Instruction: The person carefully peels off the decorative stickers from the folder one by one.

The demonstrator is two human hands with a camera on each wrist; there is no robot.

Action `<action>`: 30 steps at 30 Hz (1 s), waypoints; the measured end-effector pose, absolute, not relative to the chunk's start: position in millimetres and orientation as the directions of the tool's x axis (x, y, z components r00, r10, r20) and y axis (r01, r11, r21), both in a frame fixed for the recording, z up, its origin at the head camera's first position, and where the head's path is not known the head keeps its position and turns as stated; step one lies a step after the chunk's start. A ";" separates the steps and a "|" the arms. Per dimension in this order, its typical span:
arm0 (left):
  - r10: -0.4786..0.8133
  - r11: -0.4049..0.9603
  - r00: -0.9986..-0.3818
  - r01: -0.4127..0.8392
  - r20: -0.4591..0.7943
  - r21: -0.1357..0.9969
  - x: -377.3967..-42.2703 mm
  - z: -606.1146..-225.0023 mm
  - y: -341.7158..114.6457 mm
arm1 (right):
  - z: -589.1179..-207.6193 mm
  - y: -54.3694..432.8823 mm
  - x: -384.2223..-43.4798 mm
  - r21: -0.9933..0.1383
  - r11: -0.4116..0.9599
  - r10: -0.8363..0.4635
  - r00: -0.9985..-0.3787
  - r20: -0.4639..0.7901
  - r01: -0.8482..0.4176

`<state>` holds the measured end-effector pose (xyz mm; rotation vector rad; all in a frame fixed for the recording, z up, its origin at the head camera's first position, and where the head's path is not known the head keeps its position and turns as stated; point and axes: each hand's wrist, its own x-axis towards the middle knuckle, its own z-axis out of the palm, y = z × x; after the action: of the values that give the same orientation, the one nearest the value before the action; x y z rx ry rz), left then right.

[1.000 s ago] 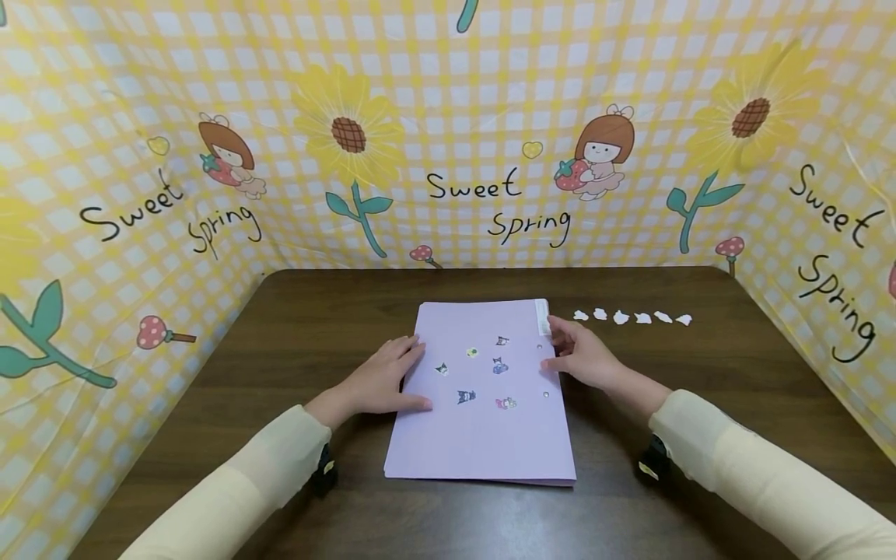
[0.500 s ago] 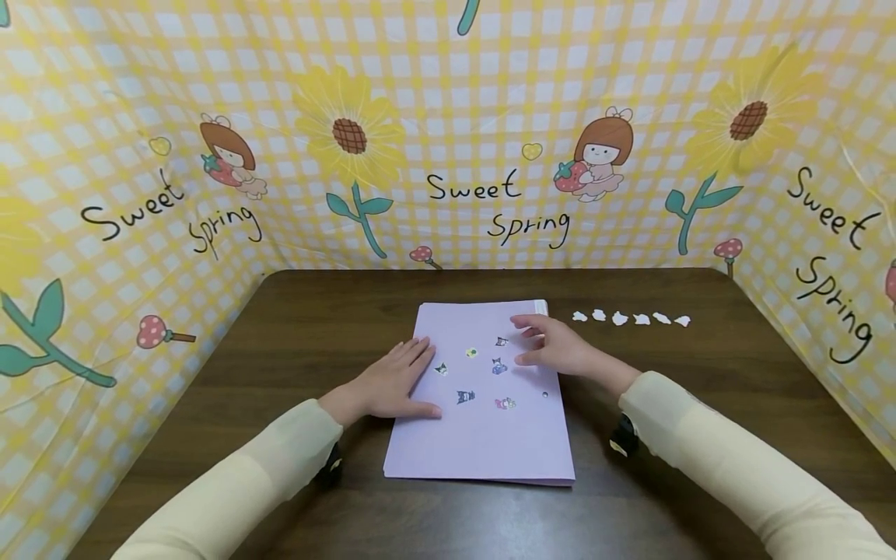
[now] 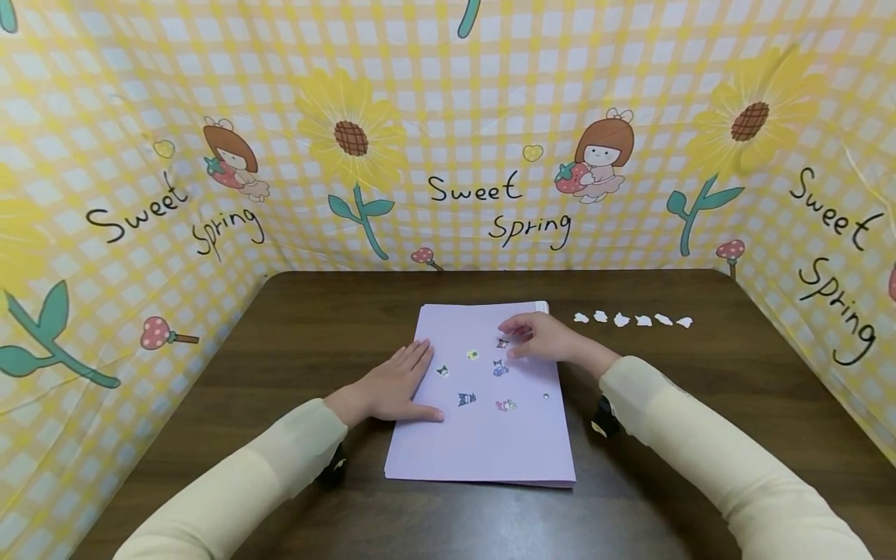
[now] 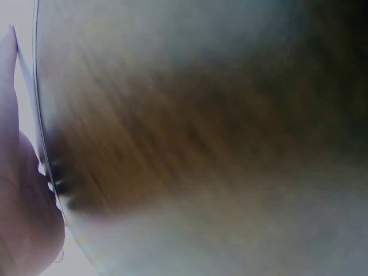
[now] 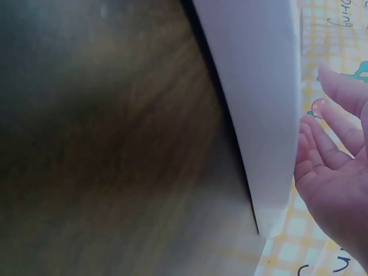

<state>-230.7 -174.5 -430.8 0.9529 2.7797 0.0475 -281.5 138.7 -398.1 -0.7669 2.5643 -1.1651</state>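
A lilac file folder [image 3: 483, 447] lies on the table, with several small cartoon stickers on its cover, one a pink sticker [image 3: 505, 405]. My left hand [image 3: 395, 386] rests on the folder's left edge, fingers straight and thumb spread toward the middle. Over the upper right of the cover is my right hand [image 3: 542, 337], its fingertips close to the topmost sticker [image 3: 502, 343]. The right wrist view shows this hand's fingers loosely bent, thumb apart, holding nothing. A round snap button [image 3: 546, 396] shows near the folder's right edge; the hand covers the area above it.
Several white paper scraps [image 3: 621, 320] lie in a row on the dark wooden table [image 3: 665, 420], right of the folder. A yellow checked cloth [image 3: 462, 117] hangs around the table's back and sides.
My right hand has moved left from the folder's right edge to over its cover, hiding the upper button. My left hand has shifted slightly right and lies flatter.
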 end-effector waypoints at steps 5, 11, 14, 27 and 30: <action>0.611 0.790 -0.770 0.607 -0.186 0.083 -230.0 -430.1 -173.2 | -406.2 139.7 -289.5 -0.753 0.543 -0.542 -0.840 0.023 -0.372; 0.611 0.791 -0.770 0.606 -0.186 0.089 -228.7 -428.7 -172.9 | -412.0 137.7 -294.9 -0.754 0.555 -0.514 -0.857 0.023 -0.353; 0.609 0.792 -0.770 0.605 -0.191 0.083 -228.1 -428.1 -172.9 | -414.9 137.4 -296.8 -0.741 0.564 -0.506 -0.862 0.037 -0.363; 0.593 0.803 -0.778 0.591 -0.209 0.078 -227.1 -428.7 -172.9 | -423.0 131.9 -301.9 -0.659 0.645 -0.482 -0.875 0.043 -0.387; 0.590 0.804 -0.780 0.590 -0.209 0.070 -227.1 -428.6 -173.4 | -421.1 130.3 -300.5 -0.650 0.660 -0.473 -0.880 0.029 -0.376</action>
<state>-227.1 -173.4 -428.6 0.9190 2.7709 0.0004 -300.5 130.3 -421.1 -0.7030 2.7305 -1.0212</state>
